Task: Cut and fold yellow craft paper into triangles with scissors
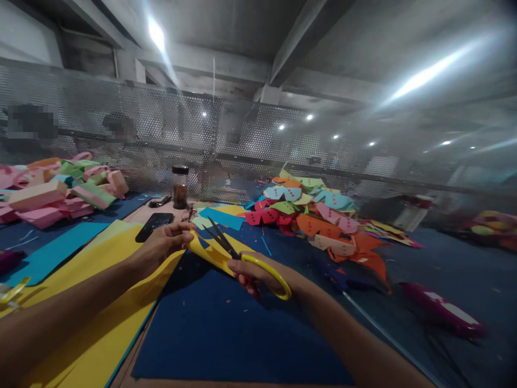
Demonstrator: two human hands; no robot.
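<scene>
My left hand (166,241) pinches the near end of a yellow paper piece (210,252), held a little above the blue table cover. My right hand (258,276) grips yellow-handled scissors (242,257), fingers through the loops. The dark blades are parted and point away from me across the yellow piece. A big yellow sheet (100,302) lies under my left forearm.
A heap of coloured cut paper shapes (319,215) lies ahead right. Folded pink and green paper pieces (60,188) are stacked far left. A phone (154,226) and a dark jar (180,186) stand behind my left hand. A mesh screen (242,145) backs the table; blurred people sit behind it.
</scene>
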